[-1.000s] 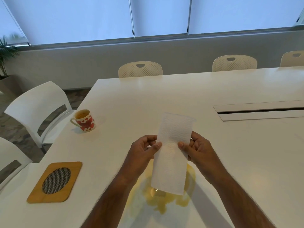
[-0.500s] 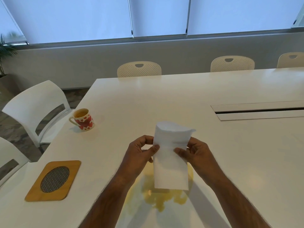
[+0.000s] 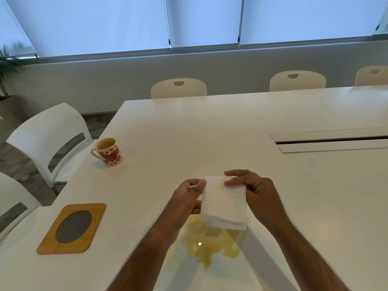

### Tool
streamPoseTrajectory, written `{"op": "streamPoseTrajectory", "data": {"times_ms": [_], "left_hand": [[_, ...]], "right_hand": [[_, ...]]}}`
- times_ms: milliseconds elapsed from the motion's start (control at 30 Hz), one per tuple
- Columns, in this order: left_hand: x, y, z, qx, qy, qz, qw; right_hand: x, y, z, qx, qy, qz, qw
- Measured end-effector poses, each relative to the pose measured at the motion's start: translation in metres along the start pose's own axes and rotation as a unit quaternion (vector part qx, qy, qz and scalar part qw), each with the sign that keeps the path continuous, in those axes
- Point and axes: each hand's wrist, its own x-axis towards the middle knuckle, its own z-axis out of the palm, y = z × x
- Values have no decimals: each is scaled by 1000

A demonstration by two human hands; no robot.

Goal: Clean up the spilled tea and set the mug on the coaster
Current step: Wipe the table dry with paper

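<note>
Left hand [image 3: 186, 196] and right hand [image 3: 255, 191] both pinch folded paper towel [image 3: 223, 203], held above tea spill [image 3: 210, 246]. Mug [image 3: 109, 151] well left of spill; coaster [image 3: 72, 227] left, nearer.

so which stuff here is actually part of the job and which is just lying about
Part of the job:
paper towel, held by left hand and right hand
spilled tea
mug
coaster

Just there:
white chairs
beige chairs
table's cable slot
plant
</note>
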Motion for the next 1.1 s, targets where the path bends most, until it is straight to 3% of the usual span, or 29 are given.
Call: {"op": "streamPoseTrajectory", "data": {"times_ms": [167, 233, 300, 433, 500, 667, 1100], "left_hand": [[-1, -7, 3, 7, -7, 16, 1000], [-1, -8, 2, 1, 6, 28, 1000], [-1, -8, 2, -5, 17, 38, 999], [-1, -6, 2, 2, 35, 55, 998], [-1, -7, 2, 24, 53, 69, 996], [-2, -12, 1, 59, 77, 71, 993], [-11, -14, -8, 20, 35, 57, 998]], "right_hand": [[-4, 2, 1, -9, 15, -23, 1000], [-6, 4, 4, 63, 17, 15, 998], [-10, 1, 8, 183, 17, 108, 977], [-21, 5, 10, 309, -89, 185, 929], [-26, 7, 12, 278, -126, 164, 938], [-31, 11, 15, 229, -114, 141, 956], [-26, 11, 10, 139, -84, 98, 982]]}}
